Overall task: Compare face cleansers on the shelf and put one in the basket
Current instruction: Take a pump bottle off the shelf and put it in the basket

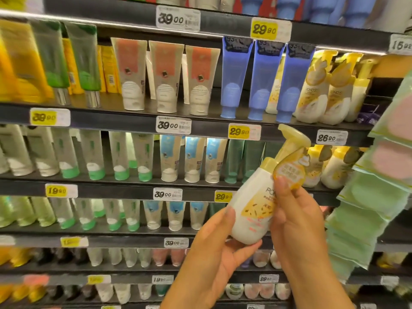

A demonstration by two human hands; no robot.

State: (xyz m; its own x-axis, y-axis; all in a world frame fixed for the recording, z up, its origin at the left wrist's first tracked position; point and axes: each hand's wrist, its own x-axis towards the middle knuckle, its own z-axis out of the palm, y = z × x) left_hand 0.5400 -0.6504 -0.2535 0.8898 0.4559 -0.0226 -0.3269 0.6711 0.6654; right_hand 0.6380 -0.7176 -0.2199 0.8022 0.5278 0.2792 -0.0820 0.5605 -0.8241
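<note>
Store shelf, both hands gripping cleanser bottle

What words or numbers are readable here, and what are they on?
"PO", cut off by the right hand: held bottle.
"POND'S": shelf bottles.
"39.00": white tags.
"29.80": yellow tag.
"26.90": white tag.
"19.90": yellow tag.
Tube labels, fine print: too blurred.

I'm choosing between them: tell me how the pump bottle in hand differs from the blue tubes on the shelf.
The pump bottle is white and yellow, rounded, with a pump top; the blue tubes are flat and stand on their caps. The bottle is tilted, held by the left hand and right hand; the tubes stand upright in a row.
</note>
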